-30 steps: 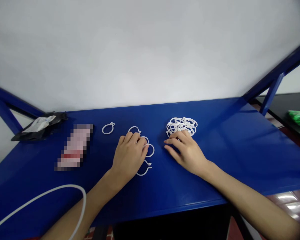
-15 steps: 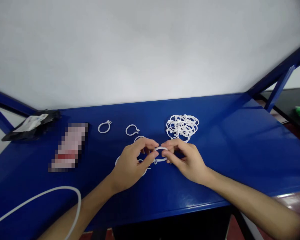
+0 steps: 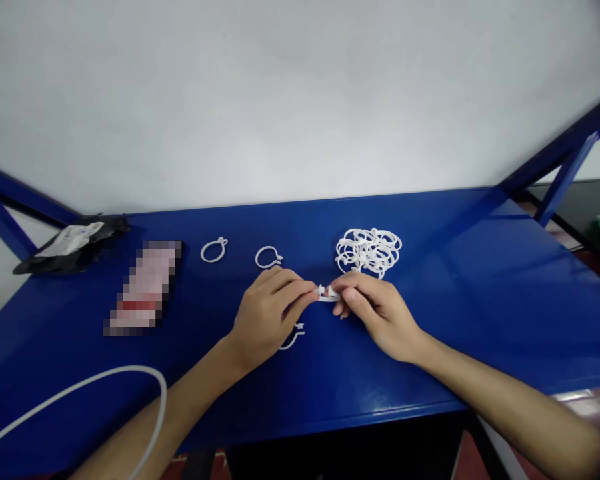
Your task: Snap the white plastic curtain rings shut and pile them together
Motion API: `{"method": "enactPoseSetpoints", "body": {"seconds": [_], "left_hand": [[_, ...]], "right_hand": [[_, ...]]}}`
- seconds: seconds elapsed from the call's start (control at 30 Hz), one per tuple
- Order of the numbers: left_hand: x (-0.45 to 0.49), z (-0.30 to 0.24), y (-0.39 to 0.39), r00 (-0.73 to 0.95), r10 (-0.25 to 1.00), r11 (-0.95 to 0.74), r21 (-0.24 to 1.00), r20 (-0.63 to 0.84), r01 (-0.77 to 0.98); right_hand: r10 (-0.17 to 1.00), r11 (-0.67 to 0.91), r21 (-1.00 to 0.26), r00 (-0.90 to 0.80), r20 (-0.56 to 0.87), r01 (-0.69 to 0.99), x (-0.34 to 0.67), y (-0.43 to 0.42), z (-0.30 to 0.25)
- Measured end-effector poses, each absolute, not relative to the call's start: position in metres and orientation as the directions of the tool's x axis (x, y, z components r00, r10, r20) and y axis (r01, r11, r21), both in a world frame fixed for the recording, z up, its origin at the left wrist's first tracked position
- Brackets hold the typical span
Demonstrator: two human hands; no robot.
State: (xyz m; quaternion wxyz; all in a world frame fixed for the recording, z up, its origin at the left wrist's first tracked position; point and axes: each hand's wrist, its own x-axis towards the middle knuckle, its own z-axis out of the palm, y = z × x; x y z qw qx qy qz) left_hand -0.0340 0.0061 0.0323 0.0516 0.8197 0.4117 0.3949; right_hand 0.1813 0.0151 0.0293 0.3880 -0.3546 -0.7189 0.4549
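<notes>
Between my two hands is a white plastic curtain ring [image 3: 329,299], held above the table. Its two knobbed ends face up, with a small gap between them. My left hand [image 3: 267,317] pinches one side of it with thumb and fingers. On the other side, my right hand [image 3: 380,313] grips it between thumb and forefinger. Partly behind my left hand lies an unfastened ring [image 3: 292,343]. Another unfastened ring [image 3: 257,258] is farther back, and left of it rests a fastened ring [image 3: 213,261]. A pile of white rings [image 3: 369,252] sits beyond my right hand.
Pale pixelated packet [image 3: 147,283] lies on the left of the blue table [image 3: 460,267], near a black plastic bag [image 3: 80,241]. A white cable [image 3: 80,383] loops across the lower left. Blue frame bars [image 3: 565,177] rise at the sides, before a white wall.
The held ring has been turned, so its ends now show on top between my hands instead of at the lower edge. The camera view has shifted slightly.
</notes>
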Motion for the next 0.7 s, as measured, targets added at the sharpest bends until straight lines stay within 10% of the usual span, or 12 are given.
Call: {"method": "enactPoseSetpoints", "body": {"seconds": [0.4, 0.7], "left_hand": [[-0.027, 0.031, -0.001, 0.327, 0.829, -0.553, 0.582, 0.454, 0.596], [-0.018, 0.02, -0.008, 0.421, 0.64, -0.728, 0.332, 0.642, 0.6]], "right_hand": [[0.797, 0.522, -0.819, -0.479, 0.369, 0.238, 0.179, 0.018, 0.022], [0.601, 0.789, -0.507, -0.606, 0.521, 0.347, 0.185, 0.008, 0.023]]}}
